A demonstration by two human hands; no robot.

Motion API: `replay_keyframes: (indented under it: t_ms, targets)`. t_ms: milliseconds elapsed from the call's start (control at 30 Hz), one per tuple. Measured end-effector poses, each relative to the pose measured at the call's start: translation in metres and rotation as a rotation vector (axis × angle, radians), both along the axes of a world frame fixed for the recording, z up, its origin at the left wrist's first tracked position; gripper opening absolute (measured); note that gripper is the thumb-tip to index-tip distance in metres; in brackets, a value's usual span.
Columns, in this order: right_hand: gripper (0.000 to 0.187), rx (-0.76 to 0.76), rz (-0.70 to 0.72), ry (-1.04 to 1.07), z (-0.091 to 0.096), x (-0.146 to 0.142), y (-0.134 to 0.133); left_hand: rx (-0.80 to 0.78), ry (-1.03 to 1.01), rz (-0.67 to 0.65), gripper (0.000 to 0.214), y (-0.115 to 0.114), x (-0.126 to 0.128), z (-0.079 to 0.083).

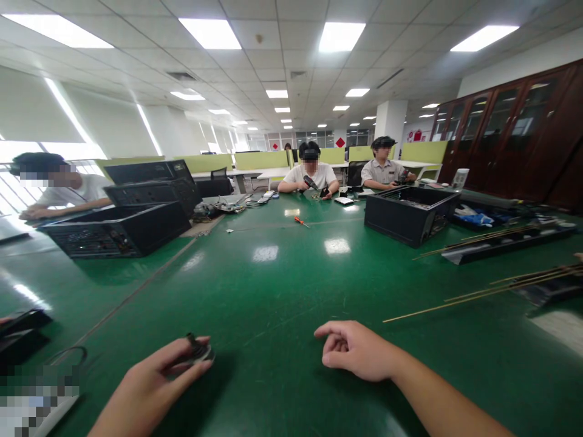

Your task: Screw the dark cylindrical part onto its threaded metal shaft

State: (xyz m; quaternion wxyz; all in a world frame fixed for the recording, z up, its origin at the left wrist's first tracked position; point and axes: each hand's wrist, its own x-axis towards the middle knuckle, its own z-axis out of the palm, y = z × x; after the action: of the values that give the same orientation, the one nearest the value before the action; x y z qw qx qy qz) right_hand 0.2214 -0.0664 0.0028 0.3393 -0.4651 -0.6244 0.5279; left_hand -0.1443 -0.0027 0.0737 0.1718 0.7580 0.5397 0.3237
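Observation:
My left hand [152, 382] rests low on the green table [273, 291], its thumb and fingers closed round a small dark round part [198, 351] with a short stem. My right hand [353, 349] lies a little to the right on the table, fingers curled loosely inward; nothing shows inside them.
Open black computer cases stand at the left [118, 230] and at the right [407, 212]. Thin yellow rods [483, 291] and black panels lie at the right. A red screwdriver [300, 221] lies mid-table. Three people sit at the far and left sides. Black items [22, 334] lie at the left edge.

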Motion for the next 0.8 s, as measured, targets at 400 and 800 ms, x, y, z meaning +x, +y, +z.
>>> replay_keyframes:
  t_ms: [400, 800]
  targets:
    - [0.087, 0.109, -0.145, 0.086, -0.005, 0.007, 0.005, -0.122, -0.199, -0.579, 0.032, -0.01, 0.158, -0.037]
    - [0.049, 0.303, -0.064, -0.236, 0.012, 0.005, -0.009, -0.079, 0.056, -0.695, 0.055, -0.016, 0.14, -0.05]
